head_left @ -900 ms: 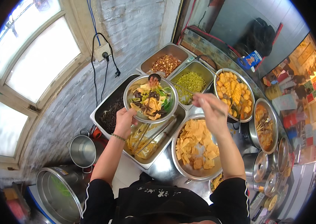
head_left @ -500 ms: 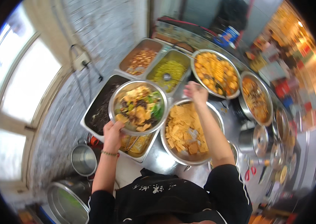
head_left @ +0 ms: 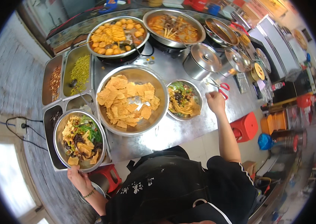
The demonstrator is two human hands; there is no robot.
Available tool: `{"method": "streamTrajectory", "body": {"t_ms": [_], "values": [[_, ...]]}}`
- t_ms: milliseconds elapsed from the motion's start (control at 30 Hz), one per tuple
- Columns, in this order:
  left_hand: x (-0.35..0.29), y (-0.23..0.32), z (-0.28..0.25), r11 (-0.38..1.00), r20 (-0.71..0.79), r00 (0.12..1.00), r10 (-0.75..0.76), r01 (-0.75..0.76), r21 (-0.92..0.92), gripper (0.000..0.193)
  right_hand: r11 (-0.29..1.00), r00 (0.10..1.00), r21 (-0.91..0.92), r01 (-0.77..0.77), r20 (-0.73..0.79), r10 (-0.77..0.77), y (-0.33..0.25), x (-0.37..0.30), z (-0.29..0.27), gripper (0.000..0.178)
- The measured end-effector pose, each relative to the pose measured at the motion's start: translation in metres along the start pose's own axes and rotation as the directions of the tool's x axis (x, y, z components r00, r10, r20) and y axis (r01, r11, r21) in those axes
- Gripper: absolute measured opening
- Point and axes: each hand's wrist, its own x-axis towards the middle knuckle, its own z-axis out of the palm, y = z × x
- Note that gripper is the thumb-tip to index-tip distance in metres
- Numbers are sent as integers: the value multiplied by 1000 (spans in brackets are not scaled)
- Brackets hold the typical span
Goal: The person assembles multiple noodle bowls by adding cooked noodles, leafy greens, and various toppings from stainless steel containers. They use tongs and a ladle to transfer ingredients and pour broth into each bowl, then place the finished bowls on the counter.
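Right hand [head_left: 215, 103] neared scissors [head_left: 221, 87]; steel counter [head_left: 236, 106]; wall [head_left: 6, 74] apparently brick.

The metal table [head_left: 173, 130] carries a wide bowl [head_left: 160, 85], a smaller bowl [head_left: 180, 118] and red-handled scissors [head_left: 220, 87].

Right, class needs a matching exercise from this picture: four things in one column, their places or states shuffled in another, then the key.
Column one
1. Left hand
2. Right hand
3. Flat yellow-orange pieces
4. Chopped green food

Column two
A. In a rectangular metal tray, with a ladle
B. Holding a metal bowl of mixed food at its rim
C. Close to the red-handled scissors
D. In the large round basin

Right pairs: 1-B, 2-C, 3-D, 4-A
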Motion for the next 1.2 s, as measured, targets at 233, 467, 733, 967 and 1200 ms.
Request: {"method": "streamTrajectory", "body": {"t_ms": [233, 467, 733, 967, 1200], "values": [[-8, 10, 46, 999, 129, 991, -31, 25, 47, 4, 822, 925, 437, -364, 276, 262, 27, -66, 75, 28], [-74, -3, 100, 992, 185, 980, -75, 54, 118, 4, 145, 732, 729, -669, 612, 300, 16, -78, 96, 27], [-202, -19, 157, 972, 244, 967, -74, 15, 235, 11, 86, 687, 686, -723, 699, 199, 167, -126, 7, 31], [-324, -87, 273, 971, 432, 883, -185, 97, 216, 8, 210, 746, 726, -655, 577, 332, 386, -214, -137, 29], [-459, -149, 449, 912, 676, 625, -392, 163, 378, 6, 50, 594, 843, -536, 334, 732, 542, -288, -248, 29]]}}
